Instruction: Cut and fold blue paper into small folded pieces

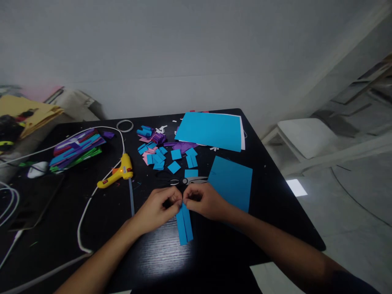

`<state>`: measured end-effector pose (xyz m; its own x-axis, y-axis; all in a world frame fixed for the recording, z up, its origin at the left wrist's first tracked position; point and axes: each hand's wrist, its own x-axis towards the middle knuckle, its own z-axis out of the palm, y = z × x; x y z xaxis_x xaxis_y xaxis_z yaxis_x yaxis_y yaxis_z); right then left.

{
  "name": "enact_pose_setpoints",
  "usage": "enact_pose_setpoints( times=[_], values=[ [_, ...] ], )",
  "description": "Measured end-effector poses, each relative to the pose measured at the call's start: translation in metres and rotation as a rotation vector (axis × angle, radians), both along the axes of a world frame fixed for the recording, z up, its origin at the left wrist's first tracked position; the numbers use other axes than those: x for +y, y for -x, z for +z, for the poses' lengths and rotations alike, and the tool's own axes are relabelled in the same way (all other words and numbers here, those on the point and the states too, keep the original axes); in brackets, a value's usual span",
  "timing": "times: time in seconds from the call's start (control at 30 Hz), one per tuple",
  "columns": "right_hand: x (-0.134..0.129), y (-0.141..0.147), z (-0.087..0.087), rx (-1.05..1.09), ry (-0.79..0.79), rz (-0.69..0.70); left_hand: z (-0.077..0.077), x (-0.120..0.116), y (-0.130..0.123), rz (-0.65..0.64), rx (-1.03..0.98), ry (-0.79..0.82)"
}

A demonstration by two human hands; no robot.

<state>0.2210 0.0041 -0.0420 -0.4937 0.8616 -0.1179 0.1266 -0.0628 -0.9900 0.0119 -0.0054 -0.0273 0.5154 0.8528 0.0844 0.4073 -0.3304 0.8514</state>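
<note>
Two-handed pinch on far end of blue strip point(181, 228): L hand point(161, 206) on one side, R hand point(206, 200) on other, thumbs to fingers, nearly touching each other. Can't see strip's v. tip, hidden behind fingertips. Shows dark lengthwise line; can't tell if 1 folded piece or 2 tog. Extends from betw. hands toward near side of tabletop point(220, 253); can't tell re: contact of near end w/ surface.

Just beyond hands: scissors point(185, 181), dark handles lost vs. black surface, blades partly over small blue piece point(191, 173). Under R forearm: blue sheet point(231, 181), lower part covered. R sleeve point(352, 283) cut off at bottom corner.

Farther off: small blue squares point(174, 167), overlapping pink and purple bits point(156, 138), hard to count; bigger blue sheet point(211, 130) atop white. Well L of strip: yellow glue gun point(124, 168). Near L edge: dark flat obj. point(36, 200), hard to make out; yellow folded item point(30, 112), cut off by frame.
</note>
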Motion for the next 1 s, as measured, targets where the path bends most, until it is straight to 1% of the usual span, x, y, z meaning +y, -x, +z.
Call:
enact_pose_setpoints(
  times=[0.1, 0.2, 0.3, 0.4, 0.63, 0.77, 0.9, 1.0],
  values=[
    [0.005, -0.005, 0.004, -0.031, 0.0, 0.033, -0.001, 0.002, 0.001, -0.013, -0.021, 0.016],
    [0.013, -0.013, 0.005, -0.043, 0.019, 0.023, -0.001, 0.006, 0.006, 0.023, -0.035, 0.043],
    [0.018, -0.016, 0.003, 0.025, 0.089, -0.019, 0.0, 0.01, 0.011, 0.077, -0.053, 0.061],
    [0.016, -0.011, 0.001, 0.109, 0.122, -0.036, 0.0, 0.01, 0.009, 0.071, -0.061, 0.073],
    [0.002, 0.001, -0.002, 0.024, -0.039, -0.026, -0.006, 0.006, 0.006, 0.045, -0.037, 0.063],
    [0.001, 0.001, -0.004, 0.022, -0.064, -0.026, -0.004, 0.005, 0.006, 0.011, -0.035, 0.052],
    [0.001, -0.002, 0.002, -0.005, -0.074, 0.024, -0.001, 0.002, 0.005, -0.055, -0.02, 0.042],
    [0.004, -0.006, 0.005, -0.022, -0.062, 0.041, 0.001, 0.004, 0.008, -0.045, -0.013, 0.029]
  ],
)
